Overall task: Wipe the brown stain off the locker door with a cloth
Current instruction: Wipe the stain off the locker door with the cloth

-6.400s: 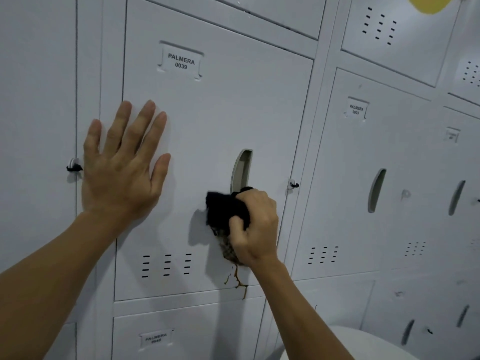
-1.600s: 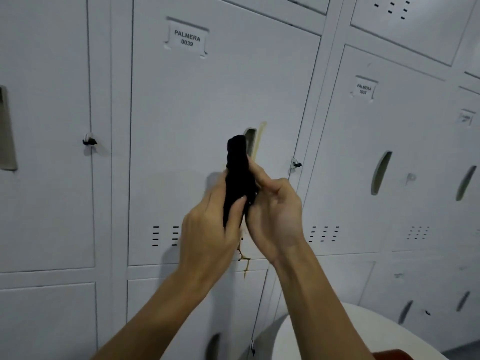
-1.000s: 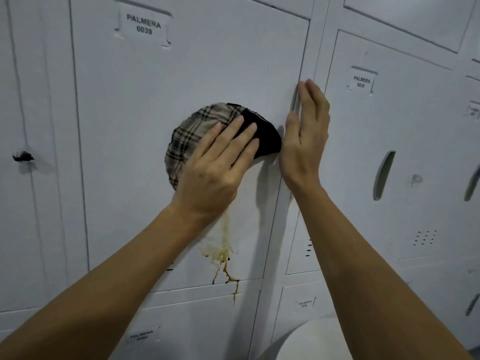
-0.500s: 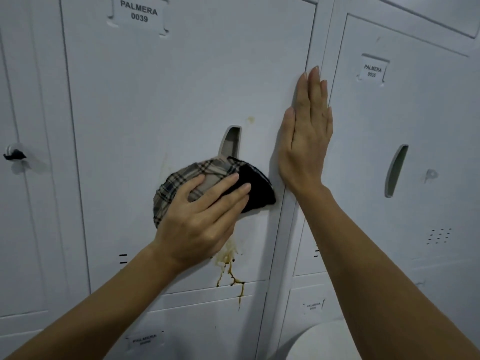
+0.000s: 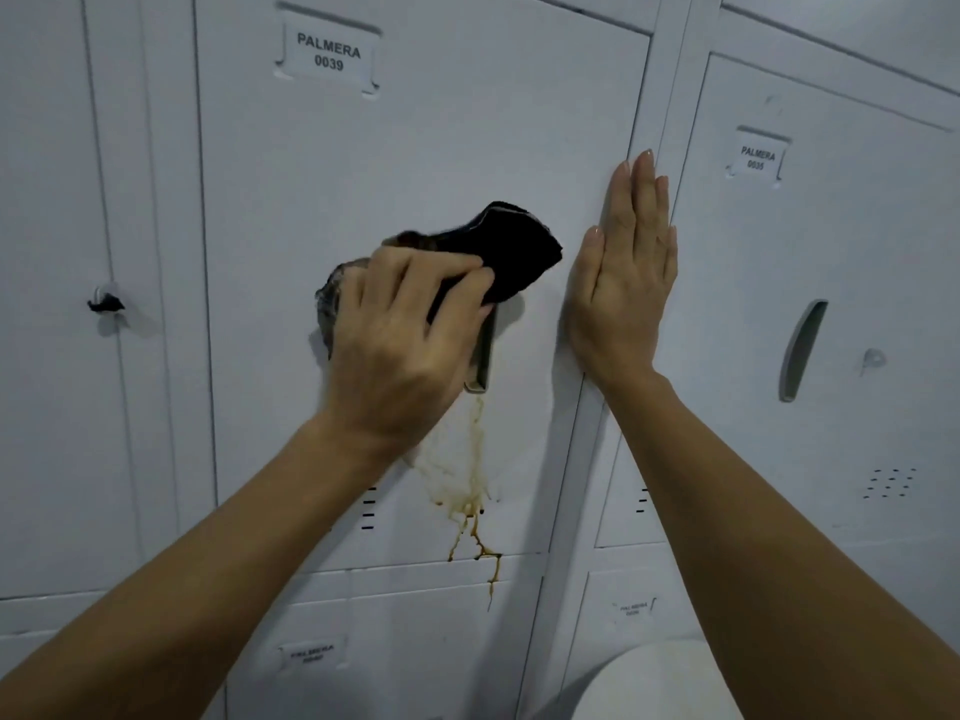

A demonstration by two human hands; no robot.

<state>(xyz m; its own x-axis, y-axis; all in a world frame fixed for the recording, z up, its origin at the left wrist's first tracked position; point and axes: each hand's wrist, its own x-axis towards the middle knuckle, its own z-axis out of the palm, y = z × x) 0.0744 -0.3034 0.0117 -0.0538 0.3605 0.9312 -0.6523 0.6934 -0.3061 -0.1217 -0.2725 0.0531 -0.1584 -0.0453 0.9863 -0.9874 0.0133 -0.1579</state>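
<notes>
The left hand (image 5: 400, 345) pressed a cloth (image 5: 498, 252) flat against the locker door (image 5: 415, 148), its fingers (image 5: 441, 283) spread and bent over the fabric rather than closed around it. Half a second before, that hand had been lower and the cloth lay below the handle slot (image 5: 482, 356); here the cloth had travelled up, covering the top of the slot, so only the slot's lower end showed under the fingers. The black part of the cloth stuck out to the right of the fingertips, and a blurred grey edge peeked out on the left of the hand.

The right hand (image 5: 621, 283) lay open and empty, palm flat on the right edge of the same door, fingers together and pointing up, as in the earlier frame.

The brown stain (image 5: 467, 485) ran down from just under the slot, spread into a pale smear, then thinned into dark drips crossing the door's bottom edge onto the door below. More of it was exposed than before, since the hand had gone up.

A label (image 5: 328, 52) reading PALMERA 0039 sat near the top of the door. A second label (image 5: 757, 157) marked the locker to the right.
</notes>
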